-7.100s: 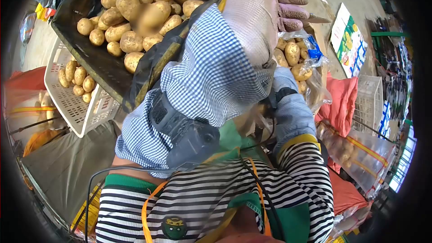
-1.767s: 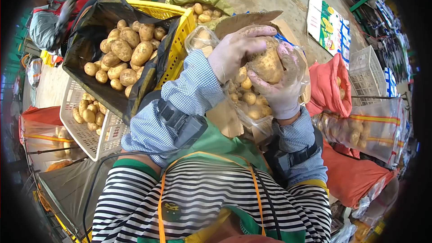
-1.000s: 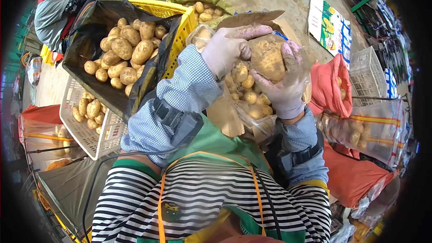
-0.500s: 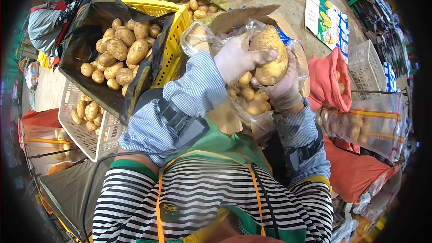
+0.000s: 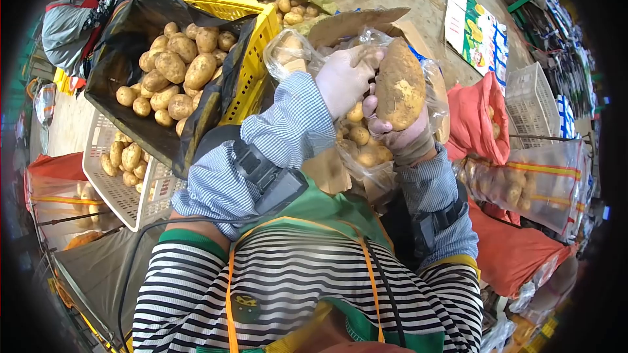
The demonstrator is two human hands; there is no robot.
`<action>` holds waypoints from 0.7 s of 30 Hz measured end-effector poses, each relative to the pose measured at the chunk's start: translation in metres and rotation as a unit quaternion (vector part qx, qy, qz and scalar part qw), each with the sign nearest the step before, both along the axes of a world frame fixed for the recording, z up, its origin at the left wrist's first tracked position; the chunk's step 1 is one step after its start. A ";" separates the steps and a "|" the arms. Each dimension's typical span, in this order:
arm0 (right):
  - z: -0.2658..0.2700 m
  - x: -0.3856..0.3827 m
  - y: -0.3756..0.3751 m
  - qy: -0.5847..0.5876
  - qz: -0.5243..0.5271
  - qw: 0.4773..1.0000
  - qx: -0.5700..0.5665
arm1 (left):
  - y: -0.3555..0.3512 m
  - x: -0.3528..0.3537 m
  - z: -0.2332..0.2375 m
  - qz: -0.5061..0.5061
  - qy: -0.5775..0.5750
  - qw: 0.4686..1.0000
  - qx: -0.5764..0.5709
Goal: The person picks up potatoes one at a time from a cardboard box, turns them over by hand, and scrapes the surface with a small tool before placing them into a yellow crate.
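A large, soil-marked potato [image 5: 400, 85] is upright in my right hand [image 5: 412, 136], whose gloved fingers wrap round its lower end. A pale patch shows low on its brown skin. My left hand [image 5: 345, 80], also in a thin pale glove, is beside the potato's left side with its fingers curled in. Whether it touches the potato or holds anything is hidden. Below both hands an open cardboard box [image 5: 356, 26], lined with clear plastic, holds smaller potatoes [image 5: 366, 147].
Left of me a yellow crate [image 5: 261, 42] with a dark liner holds many potatoes [image 5: 171, 67]. A white crate [image 5: 118, 186] of potatoes is below it. On the right are a red sack [image 5: 481, 114] and a clear bag [image 5: 523, 180]. Another person [image 5: 69, 36] is at upper left.
The potato has turned in my right hand, showing a browner side, and stands more upright. My left thumb has drawn back from the potato's face, and the left fingers have curled in.
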State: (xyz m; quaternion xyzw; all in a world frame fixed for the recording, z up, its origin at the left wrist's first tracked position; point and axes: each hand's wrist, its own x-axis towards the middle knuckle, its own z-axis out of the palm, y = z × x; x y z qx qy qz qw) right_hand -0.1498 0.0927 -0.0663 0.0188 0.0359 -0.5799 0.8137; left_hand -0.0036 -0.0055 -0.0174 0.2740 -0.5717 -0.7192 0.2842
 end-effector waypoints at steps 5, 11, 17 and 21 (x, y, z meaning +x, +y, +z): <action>0.015 0.007 0.003 0.097 -0.108 0.989 0.039 | -0.018 0.002 -0.023 0.068 -0.053 0.822 -0.563; 0.018 0.005 0.000 0.710 -0.296 0.630 -0.104 | 0.001 0.001 0.012 -0.060 -0.020 0.998 -0.009; 0.013 -0.007 -0.001 0.451 -0.209 0.866 -0.041 | 0.003 -0.003 -0.002 -0.030 0.004 0.999 0.010; -0.010 -0.010 -0.004 0.562 -0.220 0.796 -0.053 | -0.002 -0.004 -0.014 0.007 0.025 0.999 -0.034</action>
